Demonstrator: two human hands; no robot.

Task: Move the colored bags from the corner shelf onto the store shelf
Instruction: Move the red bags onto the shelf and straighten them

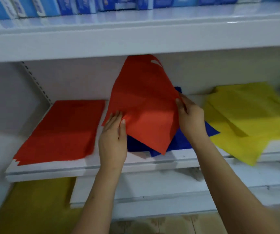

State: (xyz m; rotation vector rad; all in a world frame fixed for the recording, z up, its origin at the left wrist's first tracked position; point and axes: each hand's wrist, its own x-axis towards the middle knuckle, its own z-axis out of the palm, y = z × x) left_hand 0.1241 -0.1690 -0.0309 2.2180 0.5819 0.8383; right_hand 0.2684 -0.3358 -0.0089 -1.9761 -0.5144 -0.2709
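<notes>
The white shelf [102, 163] carries a red bag stack [63, 130] left of the blue bags [152, 146], and yellow bags [247, 119] right of them.

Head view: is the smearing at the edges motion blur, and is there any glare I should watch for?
Head view: the yellow bags at right and the flat red stack's near edge smear; the held red bag and both hands stay fairly sharp; faint glare streaks the upper shelf; wide-angle bowing curves the shelf edges.
</notes>
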